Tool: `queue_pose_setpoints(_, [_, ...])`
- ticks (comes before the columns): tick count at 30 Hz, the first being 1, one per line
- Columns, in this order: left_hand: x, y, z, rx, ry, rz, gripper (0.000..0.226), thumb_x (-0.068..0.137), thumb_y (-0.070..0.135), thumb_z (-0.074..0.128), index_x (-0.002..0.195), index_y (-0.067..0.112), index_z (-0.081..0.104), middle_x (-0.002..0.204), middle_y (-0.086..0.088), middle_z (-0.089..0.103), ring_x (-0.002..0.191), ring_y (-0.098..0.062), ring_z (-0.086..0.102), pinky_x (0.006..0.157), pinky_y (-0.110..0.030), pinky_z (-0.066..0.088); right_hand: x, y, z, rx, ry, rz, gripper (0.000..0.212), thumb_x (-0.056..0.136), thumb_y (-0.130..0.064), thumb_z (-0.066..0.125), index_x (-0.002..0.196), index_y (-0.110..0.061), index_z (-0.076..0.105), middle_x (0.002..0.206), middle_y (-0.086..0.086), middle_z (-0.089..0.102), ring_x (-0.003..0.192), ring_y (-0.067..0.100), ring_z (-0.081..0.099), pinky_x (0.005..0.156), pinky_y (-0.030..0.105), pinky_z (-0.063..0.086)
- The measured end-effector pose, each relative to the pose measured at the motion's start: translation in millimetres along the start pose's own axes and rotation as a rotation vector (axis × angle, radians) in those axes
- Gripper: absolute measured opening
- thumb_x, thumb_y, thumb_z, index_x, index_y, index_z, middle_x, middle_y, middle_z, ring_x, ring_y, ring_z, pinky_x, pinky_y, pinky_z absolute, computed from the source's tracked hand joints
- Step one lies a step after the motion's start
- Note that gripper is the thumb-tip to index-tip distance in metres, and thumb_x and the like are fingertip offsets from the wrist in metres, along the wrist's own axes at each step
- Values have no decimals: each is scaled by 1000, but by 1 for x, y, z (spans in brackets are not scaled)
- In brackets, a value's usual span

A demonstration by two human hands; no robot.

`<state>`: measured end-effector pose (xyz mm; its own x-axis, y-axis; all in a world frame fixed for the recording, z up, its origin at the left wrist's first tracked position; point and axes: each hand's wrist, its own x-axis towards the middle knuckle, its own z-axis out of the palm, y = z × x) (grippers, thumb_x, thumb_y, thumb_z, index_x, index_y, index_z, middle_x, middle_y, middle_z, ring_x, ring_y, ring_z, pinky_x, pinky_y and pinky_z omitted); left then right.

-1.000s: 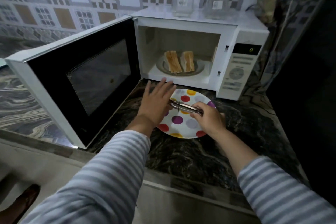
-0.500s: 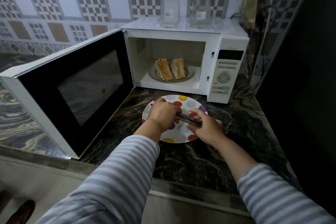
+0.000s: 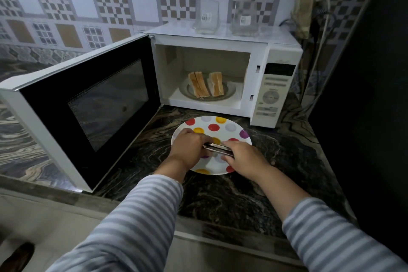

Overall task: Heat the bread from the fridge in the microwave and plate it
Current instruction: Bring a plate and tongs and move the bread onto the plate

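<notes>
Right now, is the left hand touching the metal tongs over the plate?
Touching. The head view shows the left hand with its fingers curled round one end of the tongs, and the right hand holding the other end.

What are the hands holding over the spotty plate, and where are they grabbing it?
Shiny metal tongs. The left hand grips one end, the right hand grips the other end, above the round white plate with coloured dots.

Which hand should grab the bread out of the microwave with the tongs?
Probably the right hand. It grips the tongs by the handle end, and the bread lies straight ahead in the open microwave. The left hand holds the tips, beside the open door.
</notes>
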<state>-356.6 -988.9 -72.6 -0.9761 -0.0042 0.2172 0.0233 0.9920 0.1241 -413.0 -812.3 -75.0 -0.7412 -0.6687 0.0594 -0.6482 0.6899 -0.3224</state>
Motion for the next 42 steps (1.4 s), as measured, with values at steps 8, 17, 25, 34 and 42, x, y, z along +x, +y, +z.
queue_pose_setpoints(8, [-11,-17,4,4,127,-84,57,90,40,58,143,30,41,152,9,38,142,-8,28,117,-28,3,18,-13,-1,-96,-21,26,32,98,-33,47,128,-21,53,119,3,61,105,25,58,75,32,43])
queue_pose_setpoints(17, [-41,-56,31,-386,-15,-456,81,86,69,44,153,31,16,161,4,13,147,-16,14,120,-43,12,59,-10,-17,-70,109,177,50,92,-48,52,131,-18,46,120,6,58,107,30,58,76,37,46])
queue_pose_setpoints(25, [-39,-65,57,-181,-52,-440,96,75,85,12,154,30,4,162,5,5,149,-11,0,121,-38,-2,123,-27,-39,17,186,323,50,91,-51,54,112,-6,54,109,13,61,98,34,60,68,34,45])
queue_pose_setpoints(34, [-39,-66,58,-187,-23,-435,82,87,75,23,153,33,0,162,8,3,148,-7,-3,119,-35,-8,195,-39,-21,76,136,437,47,94,-48,52,114,-6,60,117,15,63,107,36,59,76,35,42])
queue_pose_setpoints(42, [-40,-64,57,-197,19,-441,86,82,78,15,154,32,4,161,11,6,147,-4,-4,120,-36,-7,232,-43,-10,100,159,484,39,97,-36,47,119,-8,63,124,13,61,113,34,58,85,34,44])
